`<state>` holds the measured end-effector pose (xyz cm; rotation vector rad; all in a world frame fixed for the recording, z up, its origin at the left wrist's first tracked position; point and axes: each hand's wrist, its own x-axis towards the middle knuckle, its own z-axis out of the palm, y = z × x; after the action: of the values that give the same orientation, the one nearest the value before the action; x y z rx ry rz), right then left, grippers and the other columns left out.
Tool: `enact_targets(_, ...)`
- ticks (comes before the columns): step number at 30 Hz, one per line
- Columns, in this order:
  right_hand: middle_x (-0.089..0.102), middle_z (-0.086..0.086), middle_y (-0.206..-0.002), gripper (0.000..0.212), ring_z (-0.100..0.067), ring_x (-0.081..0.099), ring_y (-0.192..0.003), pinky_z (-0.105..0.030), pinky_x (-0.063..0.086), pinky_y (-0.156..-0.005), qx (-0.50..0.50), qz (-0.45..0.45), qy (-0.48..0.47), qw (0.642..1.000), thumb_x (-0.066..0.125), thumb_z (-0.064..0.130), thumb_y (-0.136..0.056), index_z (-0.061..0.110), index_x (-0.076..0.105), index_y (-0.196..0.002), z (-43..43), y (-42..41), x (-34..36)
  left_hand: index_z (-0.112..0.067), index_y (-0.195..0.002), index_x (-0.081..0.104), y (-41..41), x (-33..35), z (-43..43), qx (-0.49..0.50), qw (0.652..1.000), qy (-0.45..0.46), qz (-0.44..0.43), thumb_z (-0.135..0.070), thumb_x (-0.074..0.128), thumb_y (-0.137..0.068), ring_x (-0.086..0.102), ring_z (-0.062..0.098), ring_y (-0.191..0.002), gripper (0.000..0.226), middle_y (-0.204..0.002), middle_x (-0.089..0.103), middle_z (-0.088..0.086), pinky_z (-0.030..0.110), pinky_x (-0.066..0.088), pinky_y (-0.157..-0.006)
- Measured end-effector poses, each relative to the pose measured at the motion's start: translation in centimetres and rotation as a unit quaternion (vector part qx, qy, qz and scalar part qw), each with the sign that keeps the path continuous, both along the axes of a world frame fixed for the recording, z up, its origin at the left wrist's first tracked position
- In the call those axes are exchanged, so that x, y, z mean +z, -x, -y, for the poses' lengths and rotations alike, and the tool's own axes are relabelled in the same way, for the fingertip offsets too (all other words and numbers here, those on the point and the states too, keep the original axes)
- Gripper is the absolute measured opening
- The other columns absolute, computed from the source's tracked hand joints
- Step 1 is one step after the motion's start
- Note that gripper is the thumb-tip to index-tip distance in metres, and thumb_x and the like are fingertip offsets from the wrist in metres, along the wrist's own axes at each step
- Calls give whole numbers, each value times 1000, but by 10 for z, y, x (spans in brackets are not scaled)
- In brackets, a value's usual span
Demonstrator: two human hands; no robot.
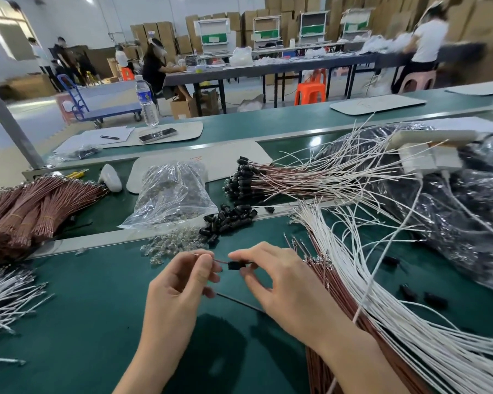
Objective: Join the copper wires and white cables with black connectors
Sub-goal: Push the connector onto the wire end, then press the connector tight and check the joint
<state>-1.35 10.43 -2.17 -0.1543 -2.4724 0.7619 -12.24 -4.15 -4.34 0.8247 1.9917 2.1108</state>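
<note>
Leftmost, at the left edge of the tabletop (83,322): tied copper wire bundles (32,211) toward the far side, and loose white cables (3,302) sprayed out nearer. Centre, farther back: a clear plastic bag (171,194) of small parts, slumped. Just in front of it sits a heap of clear parts (174,243), and touching that heap on its right, a heap of loose connectors (228,220), all black. By the middle of the near edge, both hands are raised over the green surface, close together but not touching. The left hand (180,282) pinches a thin copper wire (221,261) between thumb and forefinger. The right hand (279,280) pinches one black connector (236,265) between thumb and forefinger. The wire runs from the left fingertips straight to the connector's left end; whether it is seated inside, cannot tell. Beyond the hands, right of centre: a pile of joined leads (268,180), black ends to the left, copper and white tails fanning right. Right side: a white cable sheaf (382,280) lies over a copper sheaf (335,294), both sweeping toward the near right corner. Far right edge: a crumpled black bag (453,211), with stray connectors (436,299) just beside it.
</note>
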Motion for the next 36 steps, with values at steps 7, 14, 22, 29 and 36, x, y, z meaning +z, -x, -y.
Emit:
enact_targets(7, 64, 12, -112, 32, -11, 56, -99, -34, 49, -90, -106, -85, -86, 987, 63, 19, -96, 27, 65, -127, -11, -5, 5, -29, -92, 76, -14, 25, -32, -57, 998, -5, 26, -36, 63, -86, 68, 15, -76, 16, -87, 75, 4, 24, 56, -60)
enact_targets(14, 71, 14, -102, 22, 0, 58, -76, -12, 47, -63, -127, -349, 334, 866, 64, 24, -97, 32, 71, -116, -49, -28, 31, -17, -96, 68, -19, 55, -101, -122, 987, 102, -25, -32, 56, -103, 64, 9, -64, 20, -80, 74, 0, 26, 51, -55)
enact_targets(22, 71, 2, -95, 26, -5, 57, -68, -16, 44, -51, -131, -408, 688, 585, 56, 17, -100, 11, 64, -124, -92, -47, 16, -10, -70, 47, -46, 34, -186, -103, 817, 505, -257, -39, 50, -101, 56, 31, -69, 42, -80, 61, 8, 36, 49, -67)
enact_targets(29, 73, 0, -96, 21, -7, 62, -70, -19, 47, -51, -115, -372, 718, 577, 59, 20, -98, 11, 66, -116, -92, -43, 13, -7, -89, 59, -44, 34, -205, -134, 830, 520, -151, -22, 50, -101, 61, 31, -78, 22, -90, 63, 16, 35, 45, -68)
enact_targets(36, 71, 1, -96, 18, -8, 60, -70, -19, 46, -51, -69, -355, 725, 586, 58, 21, -99, 15, 65, -114, -91, -37, 12, -10, -77, 52, -32, 42, -195, -146, 921, 359, -35, -22, 43, -101, 41, 22, -60, 28, -69, 49, 10, 29, 34, -56)
